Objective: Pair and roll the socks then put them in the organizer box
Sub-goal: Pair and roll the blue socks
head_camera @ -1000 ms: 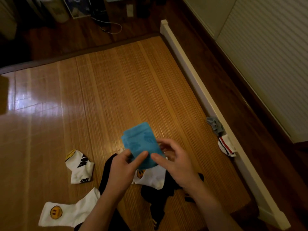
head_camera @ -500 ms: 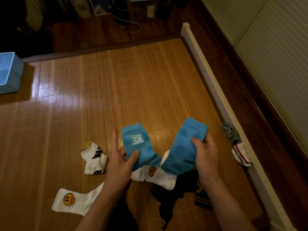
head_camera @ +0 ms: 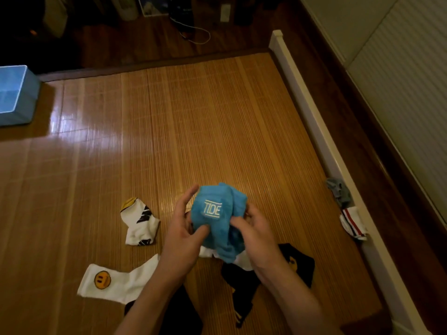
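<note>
Two blue socks (head_camera: 217, 218) marked "TIDE" are bunched together between my hands, above the bamboo mat. My left hand (head_camera: 181, 235) grips them from the left, thumb on the front. My right hand (head_camera: 254, 233) holds them from the right. The blue organizer box (head_camera: 17, 97) stands at the far left edge. Loose on the mat lie a white smiley sock (head_camera: 113, 281), a white sock with black marks (head_camera: 140, 223), black socks (head_camera: 244, 279) under my right arm, and another white sock (head_camera: 208, 251) mostly hidden beneath the blue ones.
A grey sock (head_camera: 338, 192) and a white sock with red and dark stripes (head_camera: 353, 223) lie against the white rail (head_camera: 312, 112) along the mat's right side. A cable (head_camera: 196, 32) runs over the dark floor beyond the mat.
The two blue socks, held apart one in each hand half a second ago, are now brought together into one bunch between both hands.
</note>
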Tool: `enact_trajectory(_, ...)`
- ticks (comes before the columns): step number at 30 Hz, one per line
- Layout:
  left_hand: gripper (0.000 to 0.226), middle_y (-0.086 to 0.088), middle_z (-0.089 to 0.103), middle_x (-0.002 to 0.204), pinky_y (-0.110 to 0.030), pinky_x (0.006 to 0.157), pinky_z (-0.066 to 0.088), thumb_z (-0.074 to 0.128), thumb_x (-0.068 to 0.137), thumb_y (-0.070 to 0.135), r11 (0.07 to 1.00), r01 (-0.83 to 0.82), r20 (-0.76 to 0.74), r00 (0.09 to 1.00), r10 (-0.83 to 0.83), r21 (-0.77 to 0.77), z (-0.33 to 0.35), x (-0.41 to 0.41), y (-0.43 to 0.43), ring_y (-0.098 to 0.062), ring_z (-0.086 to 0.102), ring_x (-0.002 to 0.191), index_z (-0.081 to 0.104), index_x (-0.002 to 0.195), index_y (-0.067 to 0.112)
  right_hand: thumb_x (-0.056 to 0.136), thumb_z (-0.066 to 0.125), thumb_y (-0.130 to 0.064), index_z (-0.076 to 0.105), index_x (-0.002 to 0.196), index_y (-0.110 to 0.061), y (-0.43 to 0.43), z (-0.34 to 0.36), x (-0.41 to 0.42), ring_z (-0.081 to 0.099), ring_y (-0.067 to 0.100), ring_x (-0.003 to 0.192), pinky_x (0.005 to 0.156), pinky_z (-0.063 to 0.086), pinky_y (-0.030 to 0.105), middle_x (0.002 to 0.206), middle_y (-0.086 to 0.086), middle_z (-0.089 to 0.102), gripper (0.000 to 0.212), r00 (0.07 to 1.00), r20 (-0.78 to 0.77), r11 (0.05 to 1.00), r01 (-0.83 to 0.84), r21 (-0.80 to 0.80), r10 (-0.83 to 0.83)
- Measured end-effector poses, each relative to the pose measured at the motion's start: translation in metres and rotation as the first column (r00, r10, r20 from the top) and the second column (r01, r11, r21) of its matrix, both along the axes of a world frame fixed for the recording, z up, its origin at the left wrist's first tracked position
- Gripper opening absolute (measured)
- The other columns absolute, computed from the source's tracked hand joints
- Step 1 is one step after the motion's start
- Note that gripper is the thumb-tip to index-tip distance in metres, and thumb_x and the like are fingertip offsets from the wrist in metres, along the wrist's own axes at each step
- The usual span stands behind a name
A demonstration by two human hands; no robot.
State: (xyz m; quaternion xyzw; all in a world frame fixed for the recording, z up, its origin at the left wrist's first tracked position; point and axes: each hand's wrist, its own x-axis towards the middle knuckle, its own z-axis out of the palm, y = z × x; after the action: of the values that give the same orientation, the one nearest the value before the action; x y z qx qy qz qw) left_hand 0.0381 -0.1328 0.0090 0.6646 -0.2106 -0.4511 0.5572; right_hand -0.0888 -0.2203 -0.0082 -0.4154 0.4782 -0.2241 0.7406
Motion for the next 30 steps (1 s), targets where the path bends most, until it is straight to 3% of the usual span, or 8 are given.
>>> enact_trajectory(4,0.074,0.006,0.066,0.123,-0.018,0.08,0.058,0.06,0.093,-0.011,0.997,-0.03,0.15,0.989,0.019,0.075,-0.011,-0.001,-0.002,-0.001,0.07,0.104,0.037,0.153,0.027,0.088,0.068,-0.017,0.065,0.115,-0.016,0.015,0.0,0.001,0.071,0.024,0.107,0.094,0.057,0.047,0.111,0.007,0.075,0.028,0.992,0.066,0.994,-0.109,0.023,0.108)
enact_trajectory(7,0.064,0.012,0.057,0.139,-0.022,0.101,0.052,0.054,0.098,-0.005,0.994,0.018,0.238,0.97,-0.043,0.104,-0.018,-0.005,0.0,0.0,0.058,0.126,0.044,0.149,0.031,0.09,0.069,-0.02,0.065,0.113,-0.02,0.02,0.002,0.001,0.071,0.018,0.104,0.094,0.057,0.048,0.108,0.002,0.074,0.023,0.992,0.002,0.989,-0.128,-0.075,0.128)
enact_trajectory(10,0.055,0.009,0.061,0.143,-0.025,0.106,0.05,0.04,0.102,0.002,0.994,0.066,0.022,0.997,-0.068,0.083,-0.021,-0.013,0.001,-0.004,0.057,0.131,0.052,0.147,0.031,0.095,0.066,-0.025,0.064,0.111,-0.023,0.028,0.005,0.005,0.072,0.014,0.099,0.09,0.058,0.049,0.105,-0.006,0.073,0.016,0.983,-0.093,0.964,-0.174,-0.203,0.158)
enact_trajectory(13,0.043,-0.009,0.069,0.129,-0.047,0.103,0.052,0.045,0.099,0.017,0.998,0.054,-0.183,0.982,-0.055,-0.014,-0.024,-0.017,0.003,-0.026,0.064,0.124,0.06,0.14,0.021,0.098,0.058,-0.03,0.065,0.109,-0.02,0.034,0.009,0.008,0.062,0.005,0.118,0.097,0.055,0.04,0.127,-0.021,0.063,0.016,0.977,-0.105,0.929,-0.208,-0.306,0.184)
enact_trajectory(16,0.041,-0.015,0.071,0.124,-0.04,0.096,0.056,0.062,0.094,0.034,0.998,-0.062,-0.303,0.952,0.05,-0.03,-0.021,-0.018,0.006,-0.032,0.066,0.121,0.065,0.132,0.018,0.098,0.052,-0.022,0.069,0.108,-0.019,0.034,0.011,0.008,0.05,0.001,0.132,0.101,0.05,0.027,0.143,-0.019,0.053,0.02,0.979,-0.068,0.913,-0.204,-0.353,0.193)
enact_trajectory(21,0.03,-0.019,0.074,0.119,-0.054,0.103,0.05,0.063,0.094,0.031,0.984,-0.177,-0.368,0.913,0.173,0.023,-0.021,-0.016,0.008,-0.036,0.069,0.115,0.075,0.116,0.015,0.094,0.067,-0.018,0.062,0.116,-0.038,0.023,0.016,0.007,0.064,0.008,0.094,0.076,0.056,0.019,0.108,-0.013,0.064,0.03,0.977,-0.197,0.89,-0.161,-0.427,0.082)
enact_trajectory(25,0.037,-0.019,0.072,0.125,-0.04,0.087,0.061,0.061,0.095,0.037,0.979,-0.202,-0.538,0.829,0.15,-0.039,-0.012,-0.015,0.006,-0.031,0.07,0.117,0.075,0.12,0.013,0.088,0.075,-0.025,0.061,0.122,-0.033,0.014,0.016,0.011,0.056,0.005,0.104,0.084,0.05,0.016,0.115,-0.022,0.051,0.038,0.948,-0.316,0.808,-0.219,-0.547,0.043)
enact_trajectory(30,0.042,-0.023,0.068,0.129,-0.042,0.09,0.06,0.059,0.093,0.036,0.968,-0.249,-0.636,0.752,0.174,-0.03,-0.006,-0.009,0.0,-0.034,0.069,0.116,0.074,0.119,0.006,0.08,0.082,-0.021,0.064,0.094,-0.027,0.007,0.021,0.014,0.057,0.007,0.097,0.08,0.046,0.014,0.099,-0.017,0.055,0.024,0.952,-0.307,0.79,-0.179,-0.587,-0.012)
